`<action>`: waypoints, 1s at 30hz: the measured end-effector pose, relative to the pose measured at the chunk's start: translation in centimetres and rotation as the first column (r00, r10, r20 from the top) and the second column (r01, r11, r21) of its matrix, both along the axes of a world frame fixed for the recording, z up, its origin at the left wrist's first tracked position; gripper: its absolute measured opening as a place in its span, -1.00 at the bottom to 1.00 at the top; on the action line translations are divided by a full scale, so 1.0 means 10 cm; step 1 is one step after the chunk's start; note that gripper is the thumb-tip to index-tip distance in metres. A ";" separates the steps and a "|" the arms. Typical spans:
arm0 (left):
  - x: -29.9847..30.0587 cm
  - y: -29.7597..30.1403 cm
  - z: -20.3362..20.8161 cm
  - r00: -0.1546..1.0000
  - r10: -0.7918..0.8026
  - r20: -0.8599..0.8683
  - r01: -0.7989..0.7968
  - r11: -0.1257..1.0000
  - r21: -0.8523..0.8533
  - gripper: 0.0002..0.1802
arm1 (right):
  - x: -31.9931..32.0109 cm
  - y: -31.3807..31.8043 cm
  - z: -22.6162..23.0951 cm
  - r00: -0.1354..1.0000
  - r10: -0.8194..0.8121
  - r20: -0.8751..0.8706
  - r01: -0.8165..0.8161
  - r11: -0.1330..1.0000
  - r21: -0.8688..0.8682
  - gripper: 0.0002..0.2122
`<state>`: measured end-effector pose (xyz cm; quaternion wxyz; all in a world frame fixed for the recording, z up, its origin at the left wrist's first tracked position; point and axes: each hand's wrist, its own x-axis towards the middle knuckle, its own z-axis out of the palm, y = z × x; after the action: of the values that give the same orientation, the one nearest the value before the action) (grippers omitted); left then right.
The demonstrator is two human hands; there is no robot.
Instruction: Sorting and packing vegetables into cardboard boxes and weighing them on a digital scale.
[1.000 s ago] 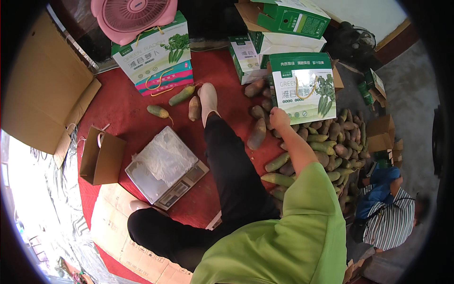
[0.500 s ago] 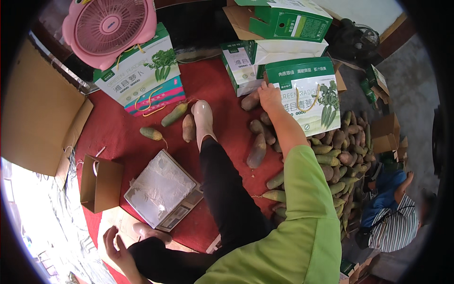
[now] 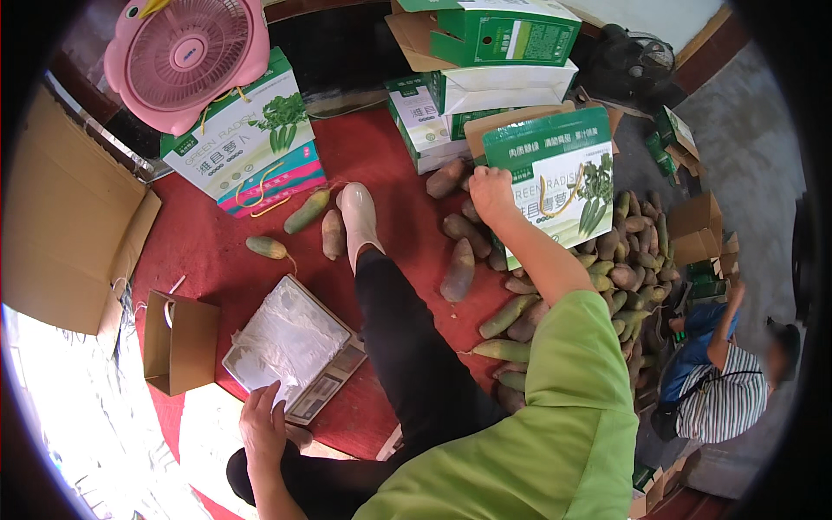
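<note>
My right hand (image 3: 491, 196) is closed on the left edge of a green and white radish carton (image 3: 562, 195), whose flap stands up at the top and which has a yellow cord handle. The carton leans over the near side of a pile of radishes (image 3: 637, 251). My left hand (image 3: 263, 426) is raised empty, fingers apart, by the near corner of a flat scale (image 3: 322, 381) covered with crumpled white plastic. Several loose radishes lie between my boot (image 3: 358, 217) and the carton, one dark radish (image 3: 458, 270) among them.
A pink fan (image 3: 188, 56) sits atop a printed carton (image 3: 243, 130) at the far left. An open brown box (image 3: 180, 342) stands left of the scale. More green cartons (image 3: 520, 39) are stacked at the back. A person in a striped shirt (image 3: 724, 394) is at the right.
The carton has been tilted up by my right hand, showing its brown inner flap. My left hand has moved up and right toward the scale. The whole view has shifted slightly.
</note>
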<state>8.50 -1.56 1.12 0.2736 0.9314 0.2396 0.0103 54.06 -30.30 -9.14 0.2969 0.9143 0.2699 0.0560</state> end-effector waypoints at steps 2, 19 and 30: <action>-0.01 -0.05 0.04 1.000 -0.026 0.017 0.026 1.000 0.000 -0.66 | -0.30 -0.20 0.12 0.995 0.075 0.068 -0.076 0.997 0.009 -0.86; -0.29 -0.11 0.06 0.994 -0.078 0.075 0.081 0.996 -0.036 -0.70 | -1.22 -1.62 1.57 0.962 -0.173 0.212 0.175 0.985 0.012 -0.90; -0.28 -0.10 0.06 0.995 -0.086 0.058 0.086 0.996 0.002 -0.72 | -0.83 -2.21 1.86 0.955 -0.148 0.259 0.079 0.963 0.258 -0.92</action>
<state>5.66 -2.54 1.69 0.2810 0.9401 0.1915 0.0255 45.72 -52.37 9.45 0.2195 0.9412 0.1635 0.1981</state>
